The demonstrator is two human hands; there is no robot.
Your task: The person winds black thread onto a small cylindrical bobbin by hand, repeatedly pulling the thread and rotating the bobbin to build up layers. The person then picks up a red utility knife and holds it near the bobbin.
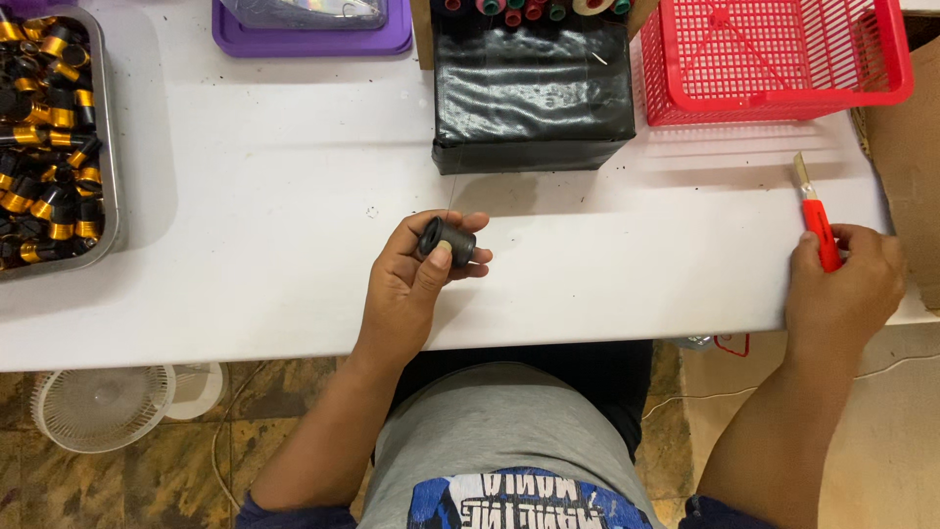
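Your left hand (416,279) is closed around a small black spool (447,241), thumb on top, just above the counter (274,196) near the middle of its front edge. Your right hand (844,284), well apart at the counter's right edge, is wrapped around a red knife (816,220) whose blade points toward the red basket (774,59). A black box (534,98) stands just behind the spool.

table (294,196): smooth matt white | basket (774,59): red plastic | tray (110,147): metal
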